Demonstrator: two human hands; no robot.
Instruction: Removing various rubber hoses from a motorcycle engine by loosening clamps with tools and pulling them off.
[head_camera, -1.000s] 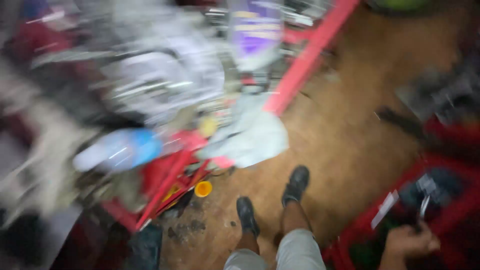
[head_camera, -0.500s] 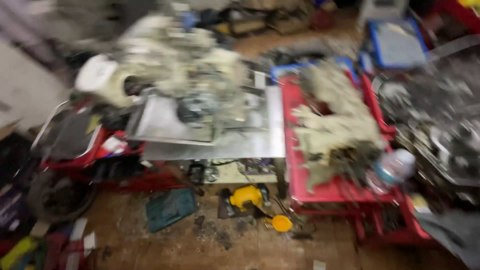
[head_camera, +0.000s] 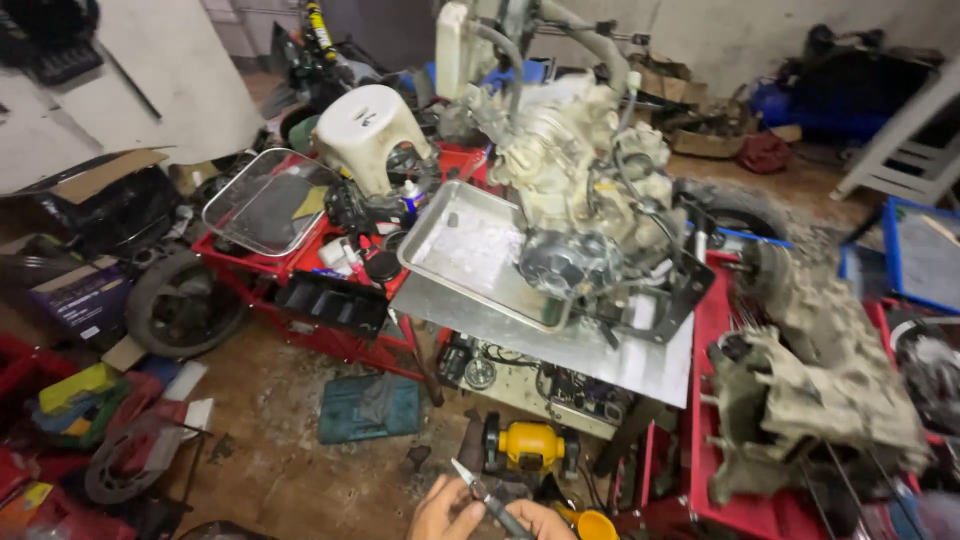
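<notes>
cluttered workshop, dirt floor (head_camera: 290, 470), steel table (head_camera: 640, 360).
one engine (head_camera: 580, 190) stands on the table beside one metal tray (head_camera: 470, 250); one white stool (head_camera: 365, 130) behind. left hand (head_camera: 440, 512) and right hand (head_camera: 540, 520) together pinch one small tool (head_camera: 485, 493) at the bottom edge.

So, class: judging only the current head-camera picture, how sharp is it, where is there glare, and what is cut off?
Head view: mostly sharp; glare on the metal tray; edges bend from the wide lens; the hands, holding a small blade, are cropped at the bottom edge; the far corners lie in shadow.
</notes>
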